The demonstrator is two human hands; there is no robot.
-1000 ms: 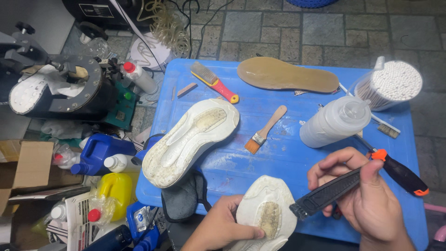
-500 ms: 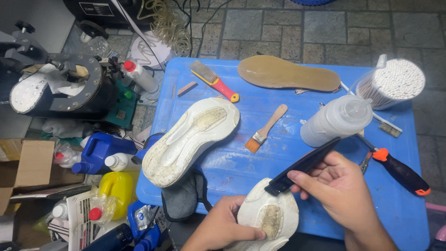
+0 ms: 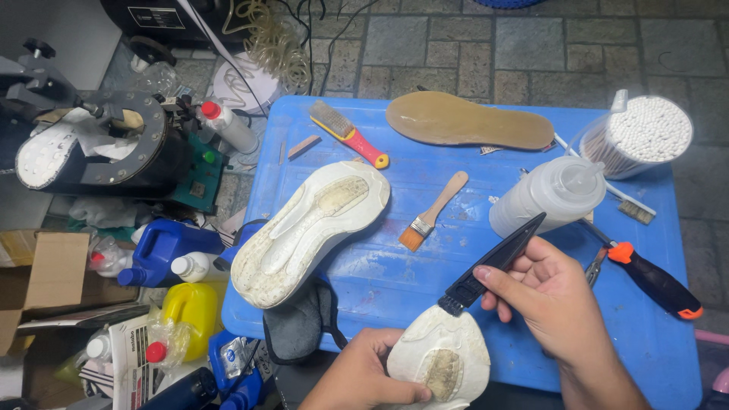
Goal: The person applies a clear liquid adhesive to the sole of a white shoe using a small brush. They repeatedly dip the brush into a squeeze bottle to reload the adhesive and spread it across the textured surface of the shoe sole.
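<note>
Now the right hand (image 3: 550,304) grips a black brush (image 3: 490,266), long axis running ten o'clock to four, tip touching the white sole (image 3: 444,353) at its twelve; left hand (image 3: 364,376) clamps that sole's nine o'clock edge.

Blue plastic table (image 3: 456,250), scuffed with white smears, carries a big white shoe sole (image 3: 307,228), a tan insole (image 3: 467,120), a red-handled wire brush (image 3: 348,132), a small paintbrush (image 3: 431,214), a squeeze bottle (image 3: 545,196) on its side and a tub of cotton swabs (image 3: 645,133)
</note>
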